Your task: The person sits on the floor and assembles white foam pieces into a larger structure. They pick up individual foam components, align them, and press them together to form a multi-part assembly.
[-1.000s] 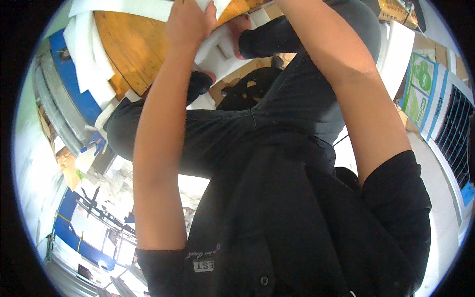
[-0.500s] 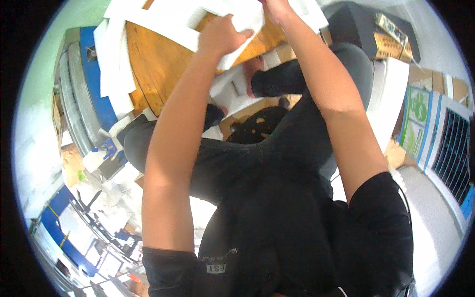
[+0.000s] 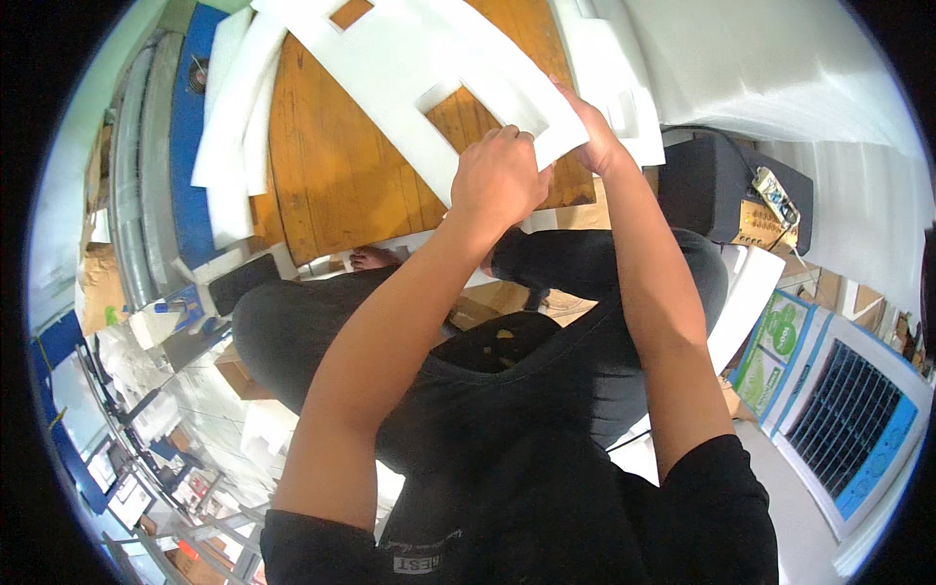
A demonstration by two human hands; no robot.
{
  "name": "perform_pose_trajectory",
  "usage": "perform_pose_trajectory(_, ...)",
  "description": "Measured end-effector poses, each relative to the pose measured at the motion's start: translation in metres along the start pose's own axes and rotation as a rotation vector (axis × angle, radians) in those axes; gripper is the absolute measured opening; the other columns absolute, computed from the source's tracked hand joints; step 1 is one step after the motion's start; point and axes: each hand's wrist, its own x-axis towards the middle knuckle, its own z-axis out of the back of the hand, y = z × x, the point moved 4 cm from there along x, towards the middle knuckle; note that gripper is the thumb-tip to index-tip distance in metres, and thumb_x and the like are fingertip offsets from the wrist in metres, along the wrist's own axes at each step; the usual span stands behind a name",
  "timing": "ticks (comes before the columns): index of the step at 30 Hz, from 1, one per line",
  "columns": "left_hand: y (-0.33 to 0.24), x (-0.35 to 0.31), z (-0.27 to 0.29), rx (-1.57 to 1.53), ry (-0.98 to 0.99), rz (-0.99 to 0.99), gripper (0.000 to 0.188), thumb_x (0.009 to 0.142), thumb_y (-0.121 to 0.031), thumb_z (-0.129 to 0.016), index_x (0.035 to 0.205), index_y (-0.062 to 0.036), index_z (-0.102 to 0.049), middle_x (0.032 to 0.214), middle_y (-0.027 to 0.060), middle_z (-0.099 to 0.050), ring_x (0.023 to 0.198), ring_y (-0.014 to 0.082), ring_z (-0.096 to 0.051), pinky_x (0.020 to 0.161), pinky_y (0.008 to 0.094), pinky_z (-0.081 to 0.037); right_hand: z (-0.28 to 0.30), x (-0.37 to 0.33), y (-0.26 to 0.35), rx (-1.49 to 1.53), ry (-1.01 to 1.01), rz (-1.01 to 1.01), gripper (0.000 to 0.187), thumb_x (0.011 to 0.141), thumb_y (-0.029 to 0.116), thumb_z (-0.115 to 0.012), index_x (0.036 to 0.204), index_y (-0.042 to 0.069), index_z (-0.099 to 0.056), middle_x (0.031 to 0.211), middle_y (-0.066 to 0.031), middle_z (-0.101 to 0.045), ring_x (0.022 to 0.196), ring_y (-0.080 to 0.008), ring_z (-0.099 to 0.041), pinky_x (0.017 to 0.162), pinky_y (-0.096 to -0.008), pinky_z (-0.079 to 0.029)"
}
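Note:
A long white foam sheet [image 3: 395, 73] with rectangular cut-outs slants over a brown wooden tabletop [image 3: 336, 180]. My left hand [image 3: 499, 175] is closed on its near end, fingers curled, knuckles up. On the right edge of that same end, my right hand [image 3: 593, 141] grips the foam, its fingertips partly hidden behind the sheet. The two hands are close together, a short gap of foam between them. Through the nearer cut-out, the wood shows just beyond my left hand.
White foam strips [image 3: 234, 122] hang over the table's left side; another foam piece [image 3: 616, 83] lies at its right. Right of my knee stand a dark box [image 3: 697, 185] and a power strip [image 3: 775, 195]. A printed carton [image 3: 765, 366] is farther right. My legs are crossed before the table.
The view has shifted, showing more of the table. Both hands now appear lower in the picture and nearer each other, at the foam sheet's near end. My right hand has come back toward me.

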Motion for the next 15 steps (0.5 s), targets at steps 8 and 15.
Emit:
perform_pose_trajectory(8, 0.005, 0.002, -0.011, -0.024, -0.1, -0.029, 0.021, 0.083, -0.017, -0.073, 0.09, 0.0029, -0.074, 0.098, 0.0179, -0.07, 0.101, 0.0328, -0.07, 0.09, 0.0436, -0.058, -0.001, -0.001, -0.003, -0.081, -0.046, 0.007, 0.062, 0.108, 0.046, -0.051, 0.151, 0.001, -0.051, 0.139, -0.0111, -0.062, 0.126, -0.0209, -0.059, 0.108, -0.0345, -0.046)
perform_pose_trajectory(15, 0.008, 0.003, -0.011, -0.069, -0.086, -0.035, 0.031, 0.089, -0.025, -0.071, 0.099, 0.0043, -0.074, 0.101, 0.0198, -0.07, 0.103, 0.0364, -0.068, 0.092, 0.0474, -0.055, 0.008, 0.012, -0.01, -0.01, -0.036, 0.112, 0.072, 0.103, 0.058, -0.054, 0.144, 0.0, -0.059, 0.137, -0.0126, -0.065, 0.125, -0.0209, -0.06, 0.108, -0.0326, -0.044)
